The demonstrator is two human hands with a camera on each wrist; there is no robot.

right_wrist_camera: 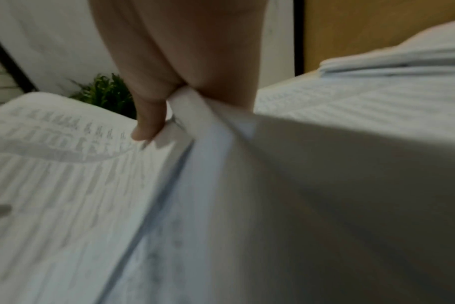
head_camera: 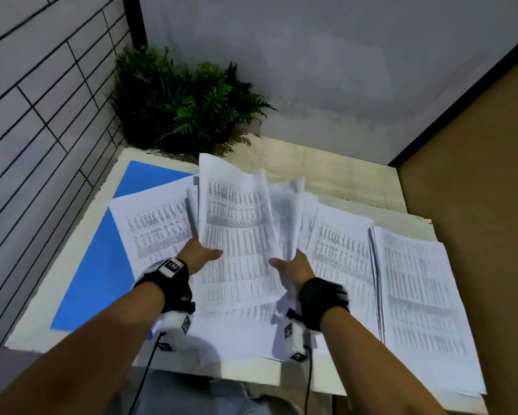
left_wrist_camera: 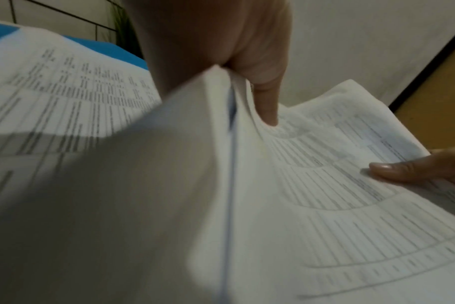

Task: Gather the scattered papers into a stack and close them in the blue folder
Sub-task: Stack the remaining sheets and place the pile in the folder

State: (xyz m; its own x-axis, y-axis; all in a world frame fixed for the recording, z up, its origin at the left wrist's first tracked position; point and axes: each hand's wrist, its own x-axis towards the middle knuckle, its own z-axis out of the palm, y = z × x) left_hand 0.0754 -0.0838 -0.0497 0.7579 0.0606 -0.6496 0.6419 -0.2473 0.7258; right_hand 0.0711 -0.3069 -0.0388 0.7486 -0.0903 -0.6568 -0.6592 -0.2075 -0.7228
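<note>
The 2 forearms reach in from the near edge, each wrist strapped with a black camera band. The left hand (head_camera: 202, 255) and right hand (head_camera: 293, 266) grip opposite side edges of a lifted bundle of printed sheets (head_camera: 239, 232), thumbs on top and fingers curled underneath; the wrist views show the paper pinched in the crook of each thumb. The bundle hangs above the counter (head_camera: 335, 166), bowed and uneven, with loose corners fanned out at its far end.

Around it more printed papers lie spread: 1 sheet to the left (head_camera: 153, 226) overlapping the blue folder (head_camera: 102, 259), which lies open and flat at the counter's left side, a sheet just right of the bundle (head_camera: 341, 250), and a thicker pile (head_camera: 416, 289) at the right edge. A fern (head_camera: 186, 106) stands in the far corner.

To square the bundle well, I would loosen both grips slightly and tap its lower edge on the counter, so the sheets slide level before the remaining papers are added. Squeezing hard risks creases.
</note>
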